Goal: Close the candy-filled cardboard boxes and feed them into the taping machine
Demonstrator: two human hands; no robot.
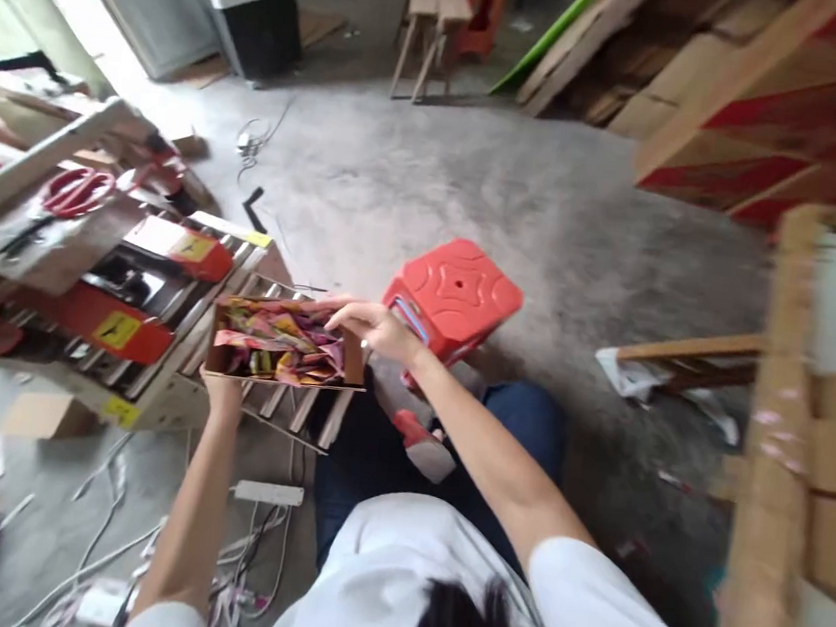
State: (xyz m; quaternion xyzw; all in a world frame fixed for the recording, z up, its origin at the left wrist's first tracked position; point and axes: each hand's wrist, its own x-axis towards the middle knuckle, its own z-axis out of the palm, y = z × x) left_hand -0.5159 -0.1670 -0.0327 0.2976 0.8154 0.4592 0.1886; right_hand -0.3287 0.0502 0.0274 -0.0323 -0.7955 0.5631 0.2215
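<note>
A small open cardboard box point(212, 342) full of colourful wrapped packets point(279, 338) is held up in front of me. My left hand point(222, 390) grips the box from underneath at its near left corner. My right hand point(371, 326) rests on the box's right top edge, fingers curled over the packets. A red plastic stool point(457, 296) stands just right of the box, behind my right wrist.
A conveyor-like machine point(160, 324) with red parts and red scissors point(78, 192) stands at left. A white power strip point(268, 493) and cables lie on the concrete floor. Cardboard stacks point(777, 475) rise at right; a wooden bench point(430, 3) stands far back.
</note>
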